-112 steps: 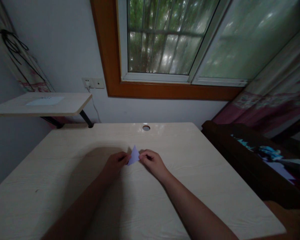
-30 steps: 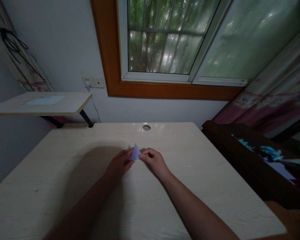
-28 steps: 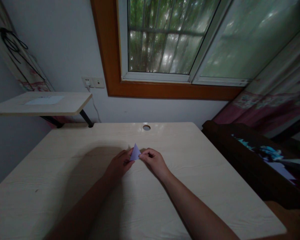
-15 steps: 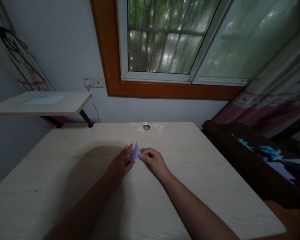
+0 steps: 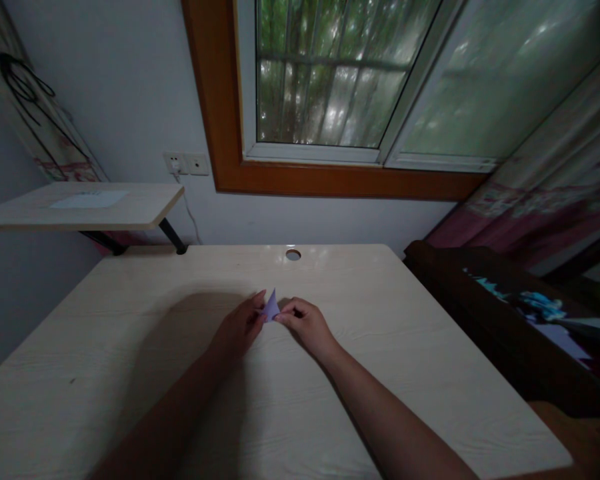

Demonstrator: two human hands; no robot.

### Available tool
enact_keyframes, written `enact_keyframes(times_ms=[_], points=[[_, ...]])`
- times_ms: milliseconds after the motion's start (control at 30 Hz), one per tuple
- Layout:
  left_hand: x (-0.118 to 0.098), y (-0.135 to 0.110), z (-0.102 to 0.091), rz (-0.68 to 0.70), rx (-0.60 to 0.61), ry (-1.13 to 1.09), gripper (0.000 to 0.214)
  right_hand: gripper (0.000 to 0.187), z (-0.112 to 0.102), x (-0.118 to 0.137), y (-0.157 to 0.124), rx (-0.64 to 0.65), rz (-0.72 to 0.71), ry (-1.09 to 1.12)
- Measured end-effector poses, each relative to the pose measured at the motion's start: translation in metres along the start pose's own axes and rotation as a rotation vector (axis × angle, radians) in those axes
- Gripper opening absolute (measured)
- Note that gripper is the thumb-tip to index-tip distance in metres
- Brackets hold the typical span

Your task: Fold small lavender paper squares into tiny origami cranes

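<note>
A small folded piece of purple paper (image 5: pixel 271 307) is held between my two hands, just above the far middle of the pale wooden desk (image 5: pixel 380 320). It has a sharp point upward and flares out at the lower sides. My left hand (image 5: pixel 240 324) pinches its left corner between thumb and fingers, with one finger stretched beyond the paper. On the other side, my right hand (image 5: pixel 307 323) grips the lower right corner between thumb and forefinger. The fingertips cover parts of both corners.
A raised shelf (image 5: pixel 165 207) with a white sheet (image 5: pixel 90 199) stands at the desk's back left. A round cable hole (image 5: pixel 293 255) lies near the back edge. To the right, dark furniture (image 5: pixel 460 293) bears blue bits and papers. A window (image 5: pixel 330 80) is behind.
The paper was a flatter, plain triangle; now its lower corners are spread and its sides curve inward. My left thumb has shifted up onto the left corner. My right hand has hardly moved.
</note>
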State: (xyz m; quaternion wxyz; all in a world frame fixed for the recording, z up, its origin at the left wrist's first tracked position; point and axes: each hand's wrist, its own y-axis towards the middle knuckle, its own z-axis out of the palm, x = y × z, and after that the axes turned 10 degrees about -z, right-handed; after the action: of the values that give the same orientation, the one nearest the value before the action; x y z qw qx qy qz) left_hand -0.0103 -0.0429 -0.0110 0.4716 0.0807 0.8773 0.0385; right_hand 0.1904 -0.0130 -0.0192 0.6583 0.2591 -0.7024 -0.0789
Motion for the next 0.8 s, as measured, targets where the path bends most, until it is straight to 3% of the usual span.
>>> enact_keyframes(times_ms=[300, 633, 800], points=[[-0.004, 0.004, -0.010, -0.187, -0.041, -0.037, 0.050, 0.033, 0.001, 0.003, 0.001, 0.024, -0.029, -0.072], [-0.001, 0.007, -0.011, -0.256, 0.055, -0.483, 0.065, 0.035, 0.000, 0.006, 0.001, -0.010, 0.063, 0.064], [-0.002, 0.005, -0.011, -0.260, 0.129, -0.576, 0.070, 0.033, 0.003, 0.004, 0.000, -0.007, 0.082, 0.137]])
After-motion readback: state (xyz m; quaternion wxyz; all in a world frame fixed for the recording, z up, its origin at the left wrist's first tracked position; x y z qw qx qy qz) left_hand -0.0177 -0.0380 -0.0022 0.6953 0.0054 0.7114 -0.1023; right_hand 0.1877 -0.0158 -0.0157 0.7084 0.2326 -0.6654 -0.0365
